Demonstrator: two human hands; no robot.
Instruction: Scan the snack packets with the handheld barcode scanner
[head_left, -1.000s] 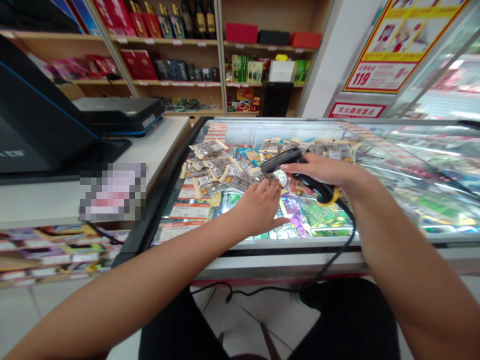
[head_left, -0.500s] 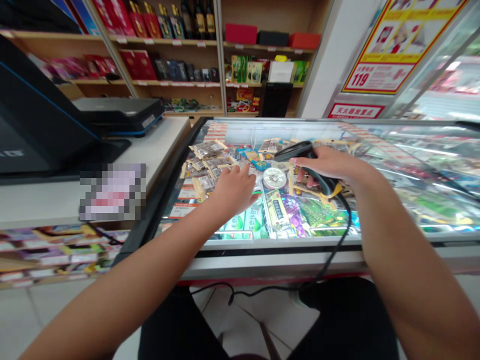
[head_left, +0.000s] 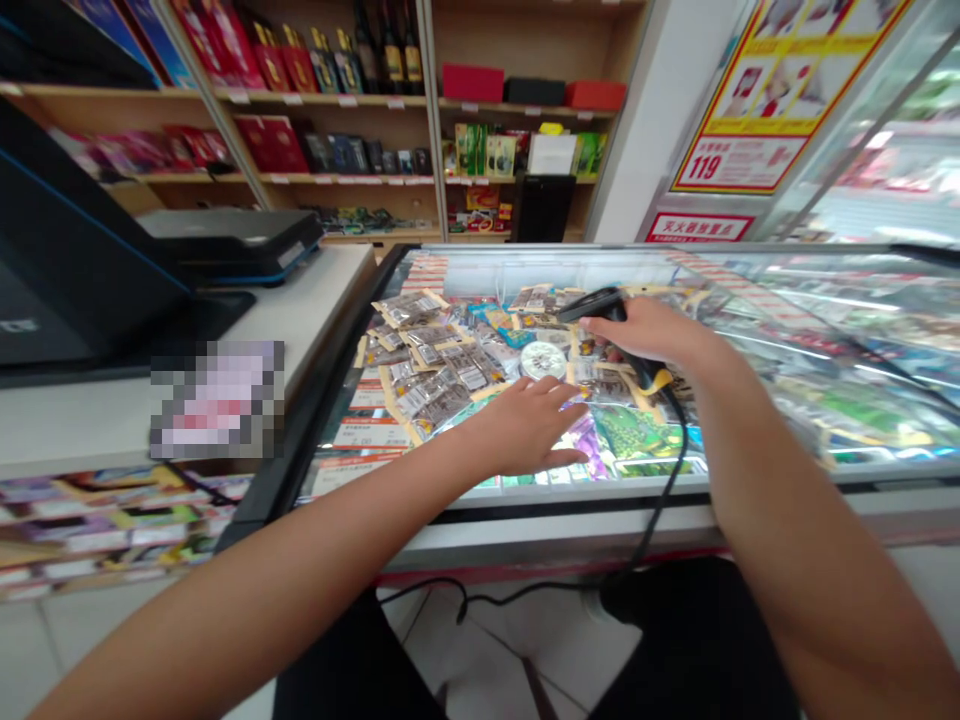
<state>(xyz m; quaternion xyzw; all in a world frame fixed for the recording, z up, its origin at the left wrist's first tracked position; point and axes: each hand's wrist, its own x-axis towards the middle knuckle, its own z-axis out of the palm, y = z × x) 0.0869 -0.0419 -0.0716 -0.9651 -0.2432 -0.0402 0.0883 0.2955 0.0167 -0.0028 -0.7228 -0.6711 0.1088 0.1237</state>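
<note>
My right hand [head_left: 654,326] is wrapped round the handle of a black barcode scanner [head_left: 600,303], whose head points left over the glass-topped display case. My left hand [head_left: 534,425] is palm down with its fingers apart, over the front middle of the case, holding nothing I can see. Just beyond its fingertips is a round silvery-white disc [head_left: 544,361]. Clear-fronted packets of brown snacks [head_left: 433,397] lie to the left of the disc, some overlapping. A blue packet [head_left: 504,325] is behind it. Green and purple bags [head_left: 634,432] show between my hands, partly hidden by my left hand.
The scanner's cable [head_left: 679,470] hangs over the case's front edge [head_left: 570,530]. A counter [head_left: 315,300] at the left bears a dark machine [head_left: 67,260], a flat scale-like device [head_left: 240,235] and a blurred-out item [head_left: 217,400]. Shelves [head_left: 322,100] of boxes and bottles stand behind.
My left hand has moved right and nearer to me, away from the brown snack packets, uncovering more of them. My right hand keeps hold of the scanner with little movement.
</note>
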